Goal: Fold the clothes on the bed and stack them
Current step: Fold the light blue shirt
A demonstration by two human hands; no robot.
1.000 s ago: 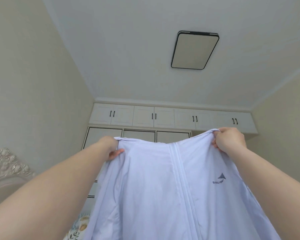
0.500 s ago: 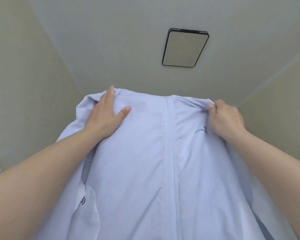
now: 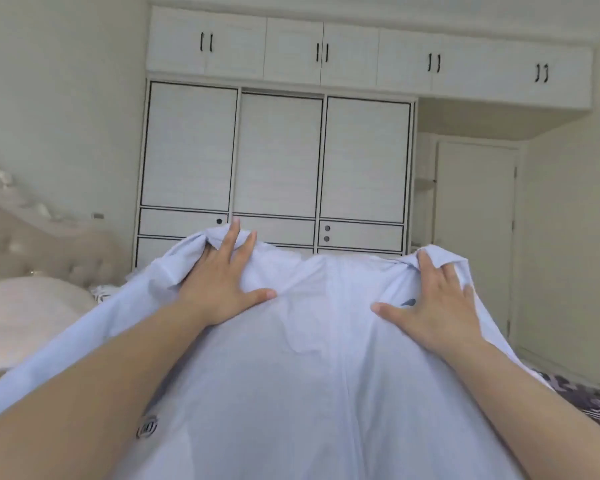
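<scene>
1. The pale blue jacket is held up and spread in front of the person, above the bed; its lower part runs out of view.
2. The left hand lies on the left shoulder area, thumb spread, fingers reaching over bunched cloth at the top edge; a real grip there cannot be told.
3. The right hand holds the right shoulder, fingers curled into the fabric.
4. To do this well: keep both shoulders level, hold the zipper line centred, and lower the jacket flat before folding.
</scene>
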